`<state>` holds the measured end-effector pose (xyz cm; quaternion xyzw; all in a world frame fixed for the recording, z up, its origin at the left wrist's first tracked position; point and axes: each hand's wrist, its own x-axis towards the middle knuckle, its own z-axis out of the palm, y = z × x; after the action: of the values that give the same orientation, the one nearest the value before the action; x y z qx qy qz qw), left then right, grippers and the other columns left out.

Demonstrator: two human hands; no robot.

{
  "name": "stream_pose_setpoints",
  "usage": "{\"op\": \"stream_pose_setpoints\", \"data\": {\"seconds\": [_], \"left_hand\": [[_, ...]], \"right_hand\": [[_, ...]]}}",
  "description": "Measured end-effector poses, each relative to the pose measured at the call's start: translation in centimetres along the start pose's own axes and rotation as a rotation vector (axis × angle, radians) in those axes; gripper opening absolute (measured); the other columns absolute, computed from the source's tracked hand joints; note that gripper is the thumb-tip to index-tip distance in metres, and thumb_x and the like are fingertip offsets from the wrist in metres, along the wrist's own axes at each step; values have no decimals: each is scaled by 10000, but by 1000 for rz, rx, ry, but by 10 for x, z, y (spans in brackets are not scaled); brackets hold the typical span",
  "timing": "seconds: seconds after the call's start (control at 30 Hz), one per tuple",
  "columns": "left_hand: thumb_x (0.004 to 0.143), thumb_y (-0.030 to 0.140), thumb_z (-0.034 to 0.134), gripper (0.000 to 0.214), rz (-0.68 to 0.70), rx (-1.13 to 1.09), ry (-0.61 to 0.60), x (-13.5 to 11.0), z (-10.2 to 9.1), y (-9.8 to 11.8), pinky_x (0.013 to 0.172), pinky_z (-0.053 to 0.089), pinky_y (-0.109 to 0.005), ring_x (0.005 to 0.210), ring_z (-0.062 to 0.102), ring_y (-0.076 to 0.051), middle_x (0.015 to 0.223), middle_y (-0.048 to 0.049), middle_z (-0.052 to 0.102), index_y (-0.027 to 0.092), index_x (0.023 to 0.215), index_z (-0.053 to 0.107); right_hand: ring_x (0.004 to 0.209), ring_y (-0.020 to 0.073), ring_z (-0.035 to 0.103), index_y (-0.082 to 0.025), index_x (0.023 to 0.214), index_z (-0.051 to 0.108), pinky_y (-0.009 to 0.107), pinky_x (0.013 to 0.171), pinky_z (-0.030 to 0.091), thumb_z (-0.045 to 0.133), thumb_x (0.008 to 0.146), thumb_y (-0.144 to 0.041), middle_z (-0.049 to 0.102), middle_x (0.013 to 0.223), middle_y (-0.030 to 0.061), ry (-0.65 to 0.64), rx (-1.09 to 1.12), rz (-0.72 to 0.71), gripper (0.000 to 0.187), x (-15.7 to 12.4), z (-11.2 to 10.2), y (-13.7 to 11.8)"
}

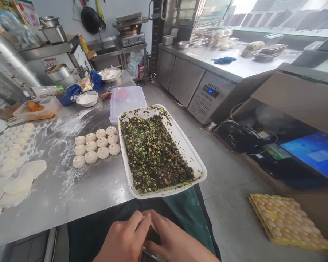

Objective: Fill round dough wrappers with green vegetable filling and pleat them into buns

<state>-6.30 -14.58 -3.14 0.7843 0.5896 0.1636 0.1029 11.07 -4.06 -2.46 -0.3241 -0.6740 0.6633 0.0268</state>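
Observation:
Close to my apron (180, 209), my left hand (124, 236) and my right hand (177, 236) meet with fingers curled together. Between them shows a sliver of something pale-edged and dark, mostly hidden by the fingers. Just beyond stands a white plastic tub (200, 171) of chopped dark green filling (155, 156), overhanging the table's edge. Left of the tub, pleated buns (91, 146) sit in short rows. Flat dough wrappers (18, 185) overlap at the left, and several small dough pieces (9, 145) lie behind them.
Flour dusts the steel table (54, 203). Behind the tub lies a clear plastic lid (127, 100), with a bowl of flour (86, 99) and an orange-stained container (38, 109) further left. On the floor at right is a tray of eggs (289, 220), below a steel counter (191, 62).

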Motion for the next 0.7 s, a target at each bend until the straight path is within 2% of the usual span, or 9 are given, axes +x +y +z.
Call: {"op": "stream_pose_setpoints", "data": {"seconds": [0.1,0.13,0.23,0.3,0.4,0.47,0.57,0.63,0.7], "left_hand": [[957,114,414,232,-88,-63,14,-2,-1,-5,518,539,-252,626,664,-165,862,-32,617,203,1076,591],[957,109,415,252,-103,-72,30,-2,-1,-7,528,544,-254,644,670,-165,891,-39,626,199,1105,597],[950,84,421,452,-70,-61,85,-2,1,-8,575,571,-256,694,695,-160,1044,-82,668,142,1389,513],[938,70,414,476,-47,-71,108,-2,2,-7,593,581,-263,720,706,-169,1044,-88,672,135,1402,497],[958,74,402,357,-67,-75,89,-1,2,-4,577,572,-279,740,706,-193,926,-53,641,179,1264,552],[972,79,406,384,-74,-48,51,-1,1,-2,575,571,-285,728,701,-191,948,-55,643,166,1328,521],[958,69,409,438,-36,-7,38,-1,0,-2,571,568,-292,700,694,-186,1005,-80,654,135,1385,480],[965,78,404,311,-34,-6,54,-1,0,-2,534,540,-294,657,670,-188,924,-60,629,163,1232,539],[992,103,404,198,-54,-26,55,0,1,-1,507,510,-290,618,642,-182,853,-35,591,196,1096,544]], "right_hand": [[1053,294,629,-231,1269,636,382,919,494,713,924,-414,706,1130,62,-103,256,-23,398,-4,-6,1],[1072,290,621,-227,1315,610,391,934,492,653,974,-454,690,1147,67,-118,347,-42,412,-4,-5,2],[1012,253,598,-235,1330,584,394,929,487,530,1044,-511,644,1097,55,-104,535,-110,401,-4,3,9],[973,235,579,-250,1326,568,379,898,489,538,1039,-524,625,1079,47,-77,603,-103,398,-3,10,13],[916,222,562,-249,1267,584,352,834,489,547,1029,-542,615,1021,34,-27,616,-50,379,-1,17,15],[898,227,564,-248,1195,618,355,836,492,551,1024,-539,615,978,28,13,570,-42,343,0,18,12],[1010,269,583,-251,1091,658,387,941,490,611,989,-533,640,1039,54,92,458,-78,304,-1,18,5],[1014,278,604,-250,1080,660,388,926,507,608,989,-524,648,1034,57,69,431,-66,293,-1,19,2],[928,260,624,-246,1110,645,371,835,532,538,1026,-505,648,971,45,13,437,-20,292,-2,20,2]]}}
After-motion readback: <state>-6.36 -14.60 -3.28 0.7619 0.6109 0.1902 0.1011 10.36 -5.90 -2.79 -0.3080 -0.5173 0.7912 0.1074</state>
